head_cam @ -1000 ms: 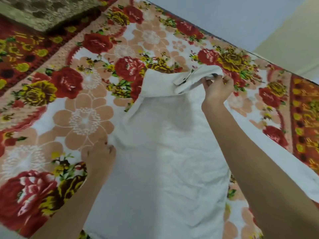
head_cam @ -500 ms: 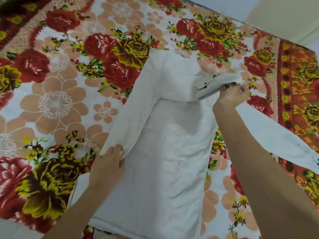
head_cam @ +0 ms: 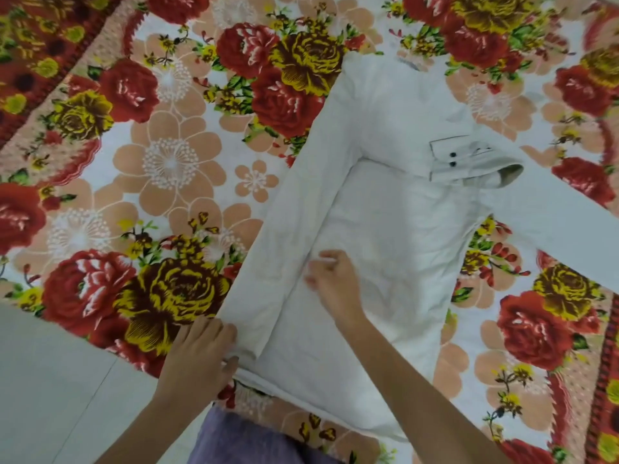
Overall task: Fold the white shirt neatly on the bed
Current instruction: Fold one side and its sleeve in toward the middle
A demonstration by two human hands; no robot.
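The white shirt [head_cam: 395, 229] lies flat on the flowered bedspread [head_cam: 167, 155], its hem toward me. Its left side is folded inward as a long strip. One sleeve lies across the chest, and its cuff [head_cam: 469, 159] with two dark buttons rests near the collar end. The other sleeve stretches out to the right. My left hand [head_cam: 197, 356] grips the folded strip's lower corner at the hem. My right hand [head_cam: 331, 279] rests on the shirt's middle, fingers curled and pinching the inner edge of the fold.
The bed's near edge runs along the bottom left, with pale floor tiles [head_cam: 50, 380] beyond it. A purple garment [head_cam: 248, 440] on my body shows at the bottom centre. Bedspread surrounds the shirt on the left and right.
My right hand let go of the cuff near the collar and came down to the shirt's middle. My left hand slid down the folded edge to the hem. The view tilted downward.
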